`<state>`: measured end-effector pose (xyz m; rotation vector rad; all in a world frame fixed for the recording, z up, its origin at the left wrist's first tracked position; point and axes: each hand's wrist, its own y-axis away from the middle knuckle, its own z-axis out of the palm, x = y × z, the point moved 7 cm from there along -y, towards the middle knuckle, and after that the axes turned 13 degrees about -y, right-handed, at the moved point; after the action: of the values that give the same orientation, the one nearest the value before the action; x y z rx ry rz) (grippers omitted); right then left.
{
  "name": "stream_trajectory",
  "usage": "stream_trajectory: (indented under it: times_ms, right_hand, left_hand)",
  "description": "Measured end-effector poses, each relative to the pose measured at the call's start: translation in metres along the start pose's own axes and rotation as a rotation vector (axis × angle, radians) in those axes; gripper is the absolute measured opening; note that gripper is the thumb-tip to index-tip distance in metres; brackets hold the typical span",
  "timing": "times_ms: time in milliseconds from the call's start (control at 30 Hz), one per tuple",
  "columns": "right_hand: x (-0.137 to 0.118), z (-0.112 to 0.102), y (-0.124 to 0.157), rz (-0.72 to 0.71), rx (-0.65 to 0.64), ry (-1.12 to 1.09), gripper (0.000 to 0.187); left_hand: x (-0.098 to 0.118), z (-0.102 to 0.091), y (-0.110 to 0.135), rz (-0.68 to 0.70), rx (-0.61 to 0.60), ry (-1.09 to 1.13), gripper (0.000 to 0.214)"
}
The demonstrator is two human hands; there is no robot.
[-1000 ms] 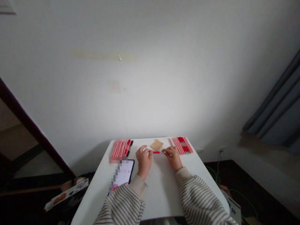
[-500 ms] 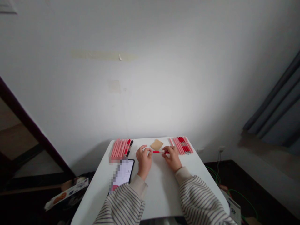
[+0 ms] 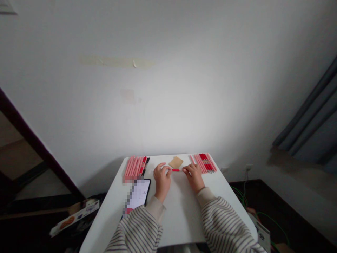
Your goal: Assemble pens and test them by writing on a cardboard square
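Holding a red pen (image 3: 175, 170) at lower middle of the frame — pinched by left hand (image 3: 162, 178) and right hand (image 3: 195, 177), one at each end — near a tan square (image 3: 176, 162).

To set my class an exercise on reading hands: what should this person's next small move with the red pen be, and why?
Probably a gentle twist by the right hand while the left hand steadies the red pen: the hands appear to pinch opposite ends, with the pen lying roughly level between them, so one can turn against the other.
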<state>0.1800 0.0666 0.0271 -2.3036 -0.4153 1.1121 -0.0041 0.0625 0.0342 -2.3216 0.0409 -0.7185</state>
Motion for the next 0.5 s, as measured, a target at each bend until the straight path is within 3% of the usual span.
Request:
stream_trajectory:
  times_ms: [500]
  right_hand:
    - [0.003,0.0005,-0.0012,0.04,-0.026,-0.002,0.024]
  left_hand:
    - [0.0014,-0.0016,-0.0002,0.012,0.011,0.022,0.007]
